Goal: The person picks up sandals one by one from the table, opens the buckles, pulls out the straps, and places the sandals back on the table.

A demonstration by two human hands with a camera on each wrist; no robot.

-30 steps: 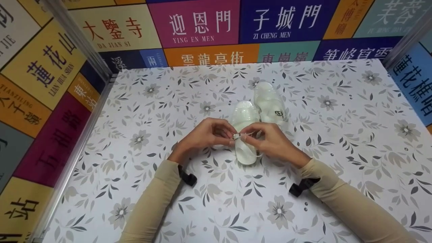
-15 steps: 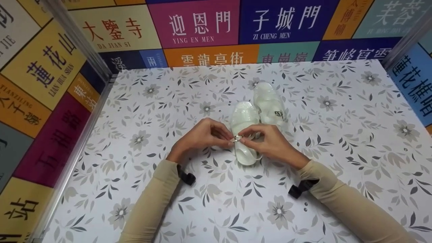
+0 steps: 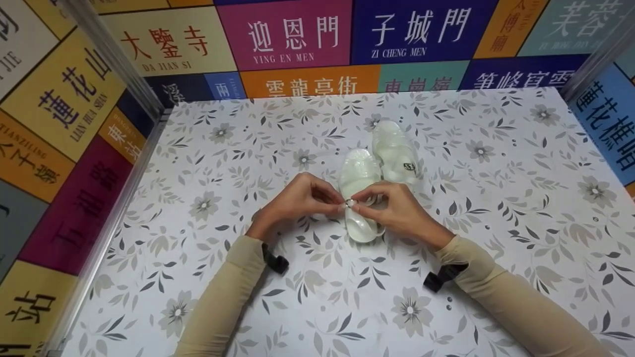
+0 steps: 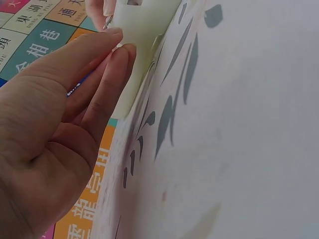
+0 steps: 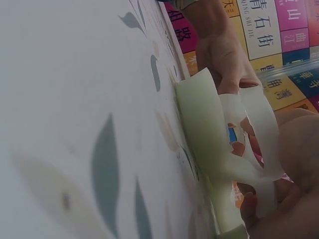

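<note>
At frame centre we pinch the buckle [image 3: 349,202] of the near sandal [image 3: 358,198] with both hands — left hand [image 3: 292,203], right hand [image 3: 397,210]. We judge the fastening is midway — next calls for fine threading of the strap.

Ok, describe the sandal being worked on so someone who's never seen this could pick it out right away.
On the flower-patterned table, two translucent white sandals lie near the middle. It is the nearer sandal, with the left hand and right hand pinching its small buckle. The other sandal lies untouched, farther back, showing a dark logo.
</note>
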